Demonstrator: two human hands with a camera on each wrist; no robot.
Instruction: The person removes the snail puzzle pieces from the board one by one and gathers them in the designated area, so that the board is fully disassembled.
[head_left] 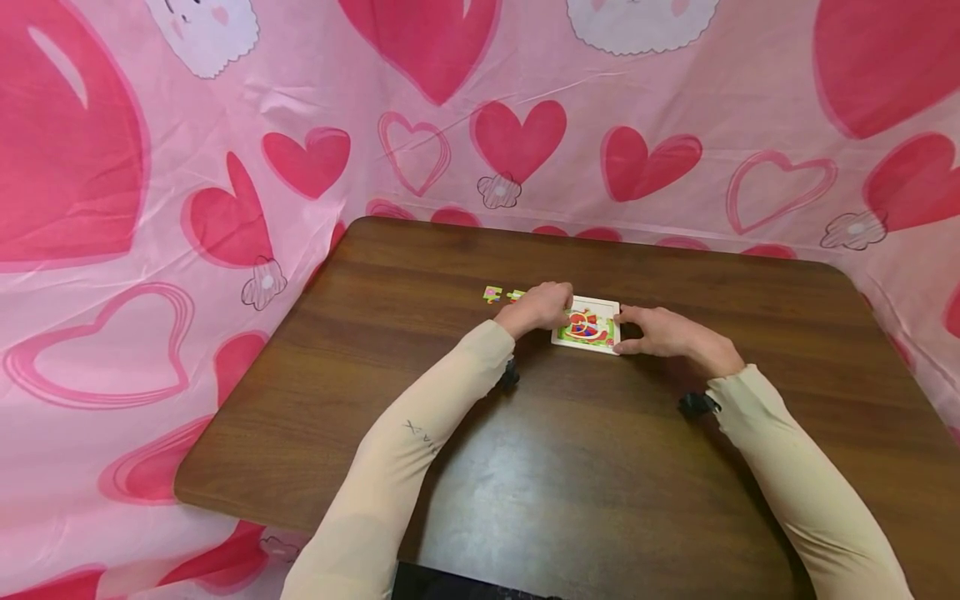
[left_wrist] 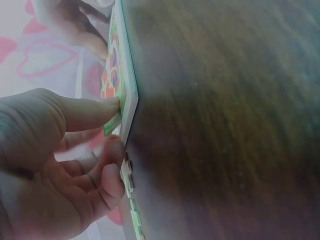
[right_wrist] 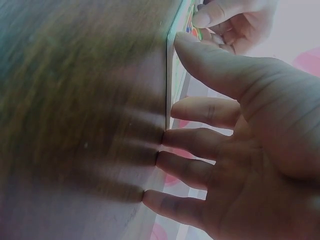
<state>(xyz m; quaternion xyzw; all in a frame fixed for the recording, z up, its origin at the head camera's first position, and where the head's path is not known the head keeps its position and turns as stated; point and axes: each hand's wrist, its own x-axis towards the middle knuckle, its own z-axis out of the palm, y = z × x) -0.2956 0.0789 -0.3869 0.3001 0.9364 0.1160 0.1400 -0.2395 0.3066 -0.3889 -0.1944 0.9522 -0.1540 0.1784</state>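
A jigsaw puzzle in a shallow white-rimmed tray (head_left: pixel 587 348) lies flat on the table, its picture a red, blue and green figure (head_left: pixel 588 325). Over the tray's left side is my left hand (head_left: pixel 538 307). In the left wrist view its thumb and forefinger pinch a green-edged puzzle piece (left_wrist: pixel 113 123), tilted against the tray's corner. My right hand (head_left: pixel 662 331) rests at the tray's right edge. Its thumb touches the rim near one corner, the index finger lies along the side, and the other fingers extend with their tips on the table, as the right wrist view shows.
Two loose puzzle pieces lie left of the tray: a green and pink one (head_left: pixel 492 293), and another (head_left: pixel 515 296) partly covered by the left hand. The brown wooden table (head_left: pixel 570 467) has rounded corners. A pink heart-print cloth (head_left: pixel 517 142) hangs behind and beside it.
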